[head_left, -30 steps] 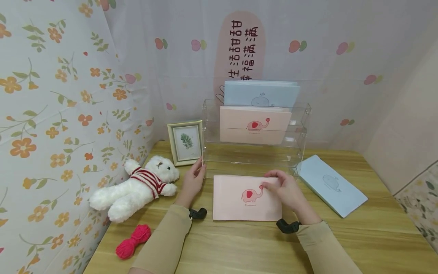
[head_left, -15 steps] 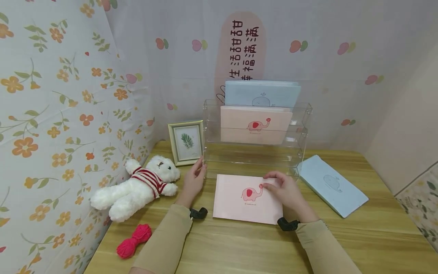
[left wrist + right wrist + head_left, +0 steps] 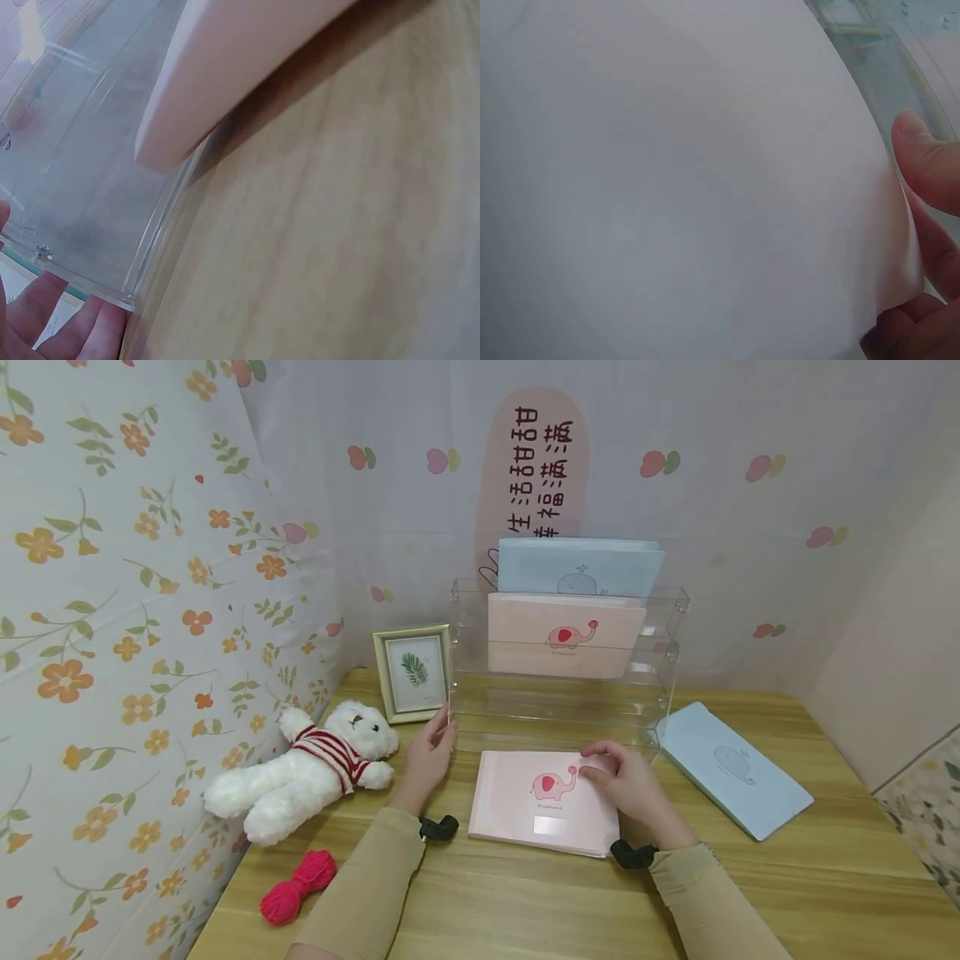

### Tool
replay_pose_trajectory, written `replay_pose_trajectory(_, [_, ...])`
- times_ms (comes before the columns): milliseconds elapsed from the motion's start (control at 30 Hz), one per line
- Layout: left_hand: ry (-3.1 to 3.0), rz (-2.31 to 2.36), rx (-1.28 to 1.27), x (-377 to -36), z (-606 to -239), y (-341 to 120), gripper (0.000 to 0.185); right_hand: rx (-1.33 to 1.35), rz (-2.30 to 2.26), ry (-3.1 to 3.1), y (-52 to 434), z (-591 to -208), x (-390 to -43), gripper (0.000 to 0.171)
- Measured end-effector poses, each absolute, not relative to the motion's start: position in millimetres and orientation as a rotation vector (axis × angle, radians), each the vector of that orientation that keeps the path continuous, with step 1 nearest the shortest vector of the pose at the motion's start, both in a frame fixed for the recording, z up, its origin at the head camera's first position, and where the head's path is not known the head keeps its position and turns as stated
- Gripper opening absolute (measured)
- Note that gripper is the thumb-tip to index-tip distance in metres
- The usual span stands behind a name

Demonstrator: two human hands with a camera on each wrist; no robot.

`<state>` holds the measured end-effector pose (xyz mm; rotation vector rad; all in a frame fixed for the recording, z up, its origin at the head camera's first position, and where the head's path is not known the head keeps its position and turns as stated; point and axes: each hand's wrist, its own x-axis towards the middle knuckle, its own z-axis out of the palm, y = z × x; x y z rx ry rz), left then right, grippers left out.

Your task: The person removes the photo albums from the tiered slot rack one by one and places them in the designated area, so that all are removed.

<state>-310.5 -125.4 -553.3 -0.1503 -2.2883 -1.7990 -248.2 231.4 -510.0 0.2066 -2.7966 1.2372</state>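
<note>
A clear acrylic rack (image 3: pixel 566 700) with several tiers stands at the back of the table. My left hand (image 3: pixel 429 762) grips its left side near the bottom, and in the left wrist view the fingers (image 3: pixel 82 330) wrap behind the clear panel's edge. In front of the rack, my right hand (image 3: pixel 626 785) pinches the right side of a pink notebook (image 3: pixel 517 797) with an elephant on its cover. This notebook is tilted, its near edge over the table. Higher in the rack stand another pink elephant notebook (image 3: pixel 517 635) and, behind it, light blue whale notebooks (image 3: pixel 540 564).
A light blue whale notebook (image 3: pixel 705 735) lies on the table (image 3: pixel 525 910) at the rack's right. To the left are a framed leaf picture (image 3: pixel 414 670), a white teddy bear (image 3: pixel 296 789) in a striped sweater and a bright pink yarn skein (image 3: pixel 298 885).
The pink notebook in my right hand has tipped and turned slightly, its near edge coming lower and nearer, with glare now on the cover. My left hand stays at the rack's side.
</note>
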Motion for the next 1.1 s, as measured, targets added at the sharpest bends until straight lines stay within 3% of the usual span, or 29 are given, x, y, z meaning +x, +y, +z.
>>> replay_pose_trajectory(333, [-2.296, -1.799, -0.14, -309.7, -553.0, -126.0, 0.052, 0.352, 1.101, -2.828, 233.4, -505.5, -245.7, 0.027])
replay_pose_trajectory(700, [-2.348, -1.781, -0.088, -307.4, -549.1, -123.2, 0.052, 0.446, 1.027, -2.866, 242.0, -475.6, -234.0, 0.031])
replay_pose_trajectory(1100, [-2.342, -1.773, -0.105, -307.4, -550.2, -125.2, 0.053, 0.398, 1.128, -2.459, 246.8, -403.8, -249.3, 0.03])
